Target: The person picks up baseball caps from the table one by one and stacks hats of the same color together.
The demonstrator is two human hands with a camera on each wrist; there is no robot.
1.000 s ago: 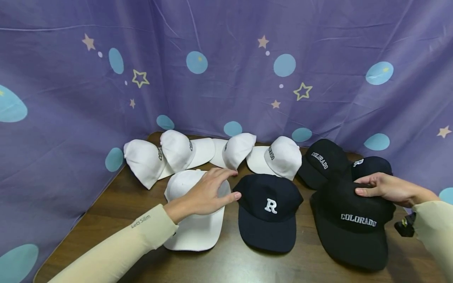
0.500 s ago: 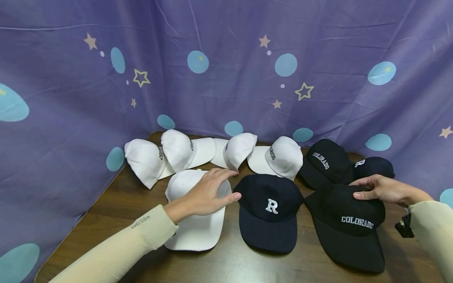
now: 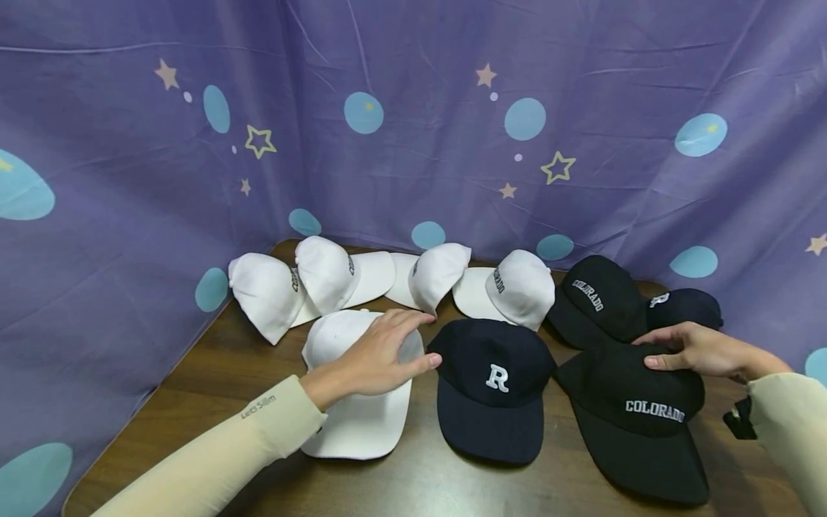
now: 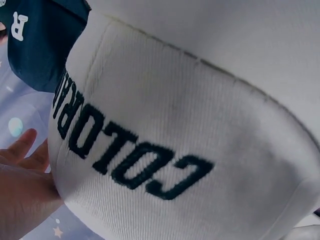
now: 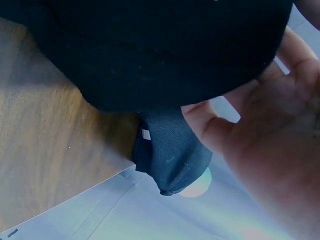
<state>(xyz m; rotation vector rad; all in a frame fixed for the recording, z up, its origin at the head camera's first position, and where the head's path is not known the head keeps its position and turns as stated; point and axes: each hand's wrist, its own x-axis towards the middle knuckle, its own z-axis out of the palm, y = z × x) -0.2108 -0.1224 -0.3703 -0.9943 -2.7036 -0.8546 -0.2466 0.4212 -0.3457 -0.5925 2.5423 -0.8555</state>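
In the head view, my right hand grips the crown of a black cap with white COLORADO lettering, thumb in front and fingers behind; the cap sits at the right front of the table. My left hand lies across a white cap, fingers extended, its thumb tip next to a navy cap marked with a white R. The left wrist view shows dark COLORADO lettering on the white cap. In the right wrist view, my right fingers partly disappear behind the black cap.
Along the table's back edge lie several white caps, another black COLORADO cap and a second navy R cap. A purple curtain hangs behind. Brown wooden tabletop shows at the left and front.
My right hand has lowered the black cap slightly and shifted it left, beside the navy cap; over the last half second it has hardly moved. My left hand keeps its place.
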